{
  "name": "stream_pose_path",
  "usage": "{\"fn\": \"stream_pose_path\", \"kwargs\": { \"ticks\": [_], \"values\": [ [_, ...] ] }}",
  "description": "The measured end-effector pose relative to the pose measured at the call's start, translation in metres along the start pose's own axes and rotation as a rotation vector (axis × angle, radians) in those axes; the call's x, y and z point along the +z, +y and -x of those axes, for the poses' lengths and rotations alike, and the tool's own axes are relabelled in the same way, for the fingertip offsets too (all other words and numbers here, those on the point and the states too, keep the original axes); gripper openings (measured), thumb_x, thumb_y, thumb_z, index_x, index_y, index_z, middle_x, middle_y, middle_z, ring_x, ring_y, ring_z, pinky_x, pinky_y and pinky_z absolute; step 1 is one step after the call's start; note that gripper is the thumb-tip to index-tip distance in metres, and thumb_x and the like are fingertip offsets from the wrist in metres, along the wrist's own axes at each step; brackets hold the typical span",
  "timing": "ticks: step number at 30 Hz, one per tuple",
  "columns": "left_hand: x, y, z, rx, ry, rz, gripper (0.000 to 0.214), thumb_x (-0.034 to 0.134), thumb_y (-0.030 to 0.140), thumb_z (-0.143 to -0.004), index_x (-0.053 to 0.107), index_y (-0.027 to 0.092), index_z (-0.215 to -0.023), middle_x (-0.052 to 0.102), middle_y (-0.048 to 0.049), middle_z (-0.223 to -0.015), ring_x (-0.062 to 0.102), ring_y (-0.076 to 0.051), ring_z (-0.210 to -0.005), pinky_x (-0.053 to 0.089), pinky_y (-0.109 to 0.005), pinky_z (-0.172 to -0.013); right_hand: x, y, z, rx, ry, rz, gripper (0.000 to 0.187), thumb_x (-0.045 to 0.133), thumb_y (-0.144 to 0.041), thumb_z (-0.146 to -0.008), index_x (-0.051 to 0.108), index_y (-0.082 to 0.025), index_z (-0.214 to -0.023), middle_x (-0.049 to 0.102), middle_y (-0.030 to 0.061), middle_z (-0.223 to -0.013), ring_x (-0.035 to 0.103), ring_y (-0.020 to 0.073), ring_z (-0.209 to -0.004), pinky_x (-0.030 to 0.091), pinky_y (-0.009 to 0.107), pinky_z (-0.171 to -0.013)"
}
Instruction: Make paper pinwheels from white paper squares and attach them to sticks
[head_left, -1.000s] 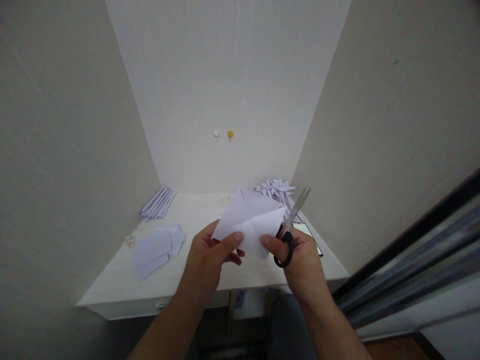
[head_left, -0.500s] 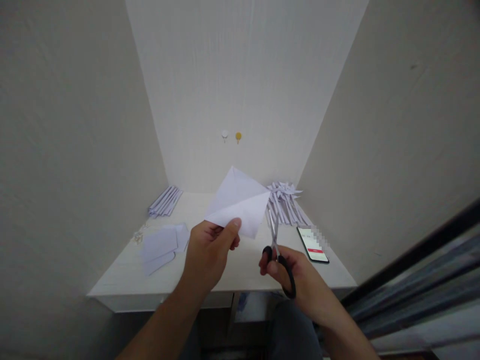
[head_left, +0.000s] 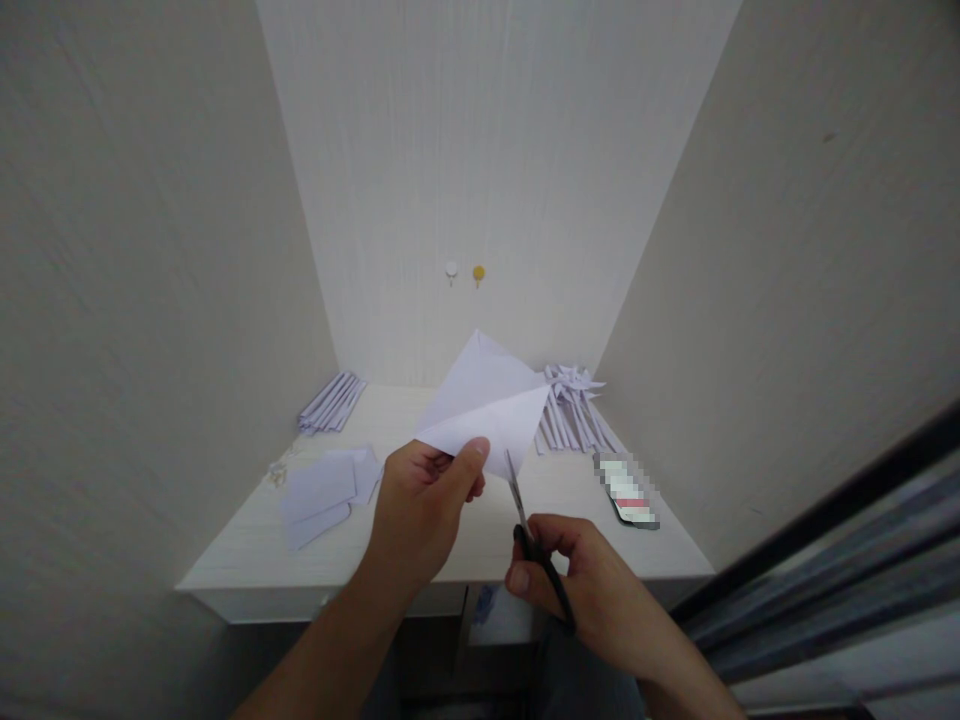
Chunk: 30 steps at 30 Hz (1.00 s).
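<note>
Between thumb and fingers, my left hand (head_left: 424, 510) pinches a square sheet of white paper (head_left: 480, 390) that has a crease running across it. The sheet is held up over the table, one corner pointing away from me. My right hand (head_left: 574, 575) has its fingers in the black handles of a pair of scissors (head_left: 521, 505). The blades point up and away, with their tips at the lower right edge of the paper. Whether the blades have cut into the sheet I cannot tell.
On the white table (head_left: 450, 555), loose paper sheets (head_left: 319, 490) lie at the left, near small pale pieces (head_left: 277, 468). Rolled paper sticks (head_left: 332, 402) are stacked behind them. Paper pinwheels on sticks (head_left: 574, 400) lie at the back right, a phone (head_left: 630, 495) in front.
The scissors have swung left to the paper's lower edge, and their blades have come closer together. The paper has shifted slightly right with my left hand still pinching it.
</note>
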<state>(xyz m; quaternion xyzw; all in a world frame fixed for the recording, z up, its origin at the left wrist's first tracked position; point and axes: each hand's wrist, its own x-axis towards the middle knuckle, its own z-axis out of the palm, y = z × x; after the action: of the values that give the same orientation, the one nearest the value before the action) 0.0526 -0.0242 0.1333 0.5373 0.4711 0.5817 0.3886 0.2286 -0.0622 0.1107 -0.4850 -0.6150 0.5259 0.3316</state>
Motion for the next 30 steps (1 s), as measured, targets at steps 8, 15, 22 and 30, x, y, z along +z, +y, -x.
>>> {"fn": "stream_pose_path", "kwargs": {
  "ticks": [8,15,22,30],
  "values": [
    [-0.001,-0.003,-0.002,0.006,0.002,-0.007,0.039,0.07,0.043,-0.083,0.061,0.02,-0.053,0.061,0.0009,-0.052,0.056,-0.014,-0.052,0.046,-0.027,-0.055,0.001,0.003,-0.002,0.071,0.032,0.042,0.038,0.076,-0.049,-0.073,0.052,-0.02,-0.064,0.047,-0.0037,-0.061,0.038,0.012,-0.06,0.029,0.027,-0.056],
    [0.0,-0.009,-0.003,0.008,0.002,0.001,0.04,0.07,0.045,-0.084,0.06,0.02,-0.054,0.061,0.0014,-0.051,0.055,-0.014,-0.051,0.045,-0.027,-0.055,0.001,0.001,-0.003,0.094,0.066,0.039,0.04,0.074,-0.052,-0.072,0.054,-0.021,-0.058,0.047,-0.0031,-0.055,0.037,0.012,-0.055,0.027,0.029,-0.055],
    [0.001,-0.009,-0.001,-0.006,-0.032,0.021,0.039,0.071,0.045,-0.082,0.061,0.02,-0.054,0.061,0.001,-0.05,0.055,-0.013,-0.05,0.044,-0.026,-0.053,0.002,-0.001,-0.006,0.073,0.057,0.043,0.036,0.071,-0.05,-0.071,0.053,-0.021,-0.061,0.045,-0.0036,-0.059,0.034,0.0125,-0.058,0.026,0.03,-0.056],
    [0.001,-0.011,0.003,-0.033,-0.074,0.043,0.039,0.071,0.045,-0.08,0.06,0.02,-0.053,0.057,0.002,-0.048,0.051,-0.012,-0.048,0.042,-0.025,-0.05,0.004,-0.003,-0.011,0.049,0.036,0.001,0.035,0.071,-0.048,-0.071,0.049,-0.022,-0.064,0.042,-0.004,-0.062,0.033,0.0121,-0.06,0.027,0.029,-0.056]
  ]
}}
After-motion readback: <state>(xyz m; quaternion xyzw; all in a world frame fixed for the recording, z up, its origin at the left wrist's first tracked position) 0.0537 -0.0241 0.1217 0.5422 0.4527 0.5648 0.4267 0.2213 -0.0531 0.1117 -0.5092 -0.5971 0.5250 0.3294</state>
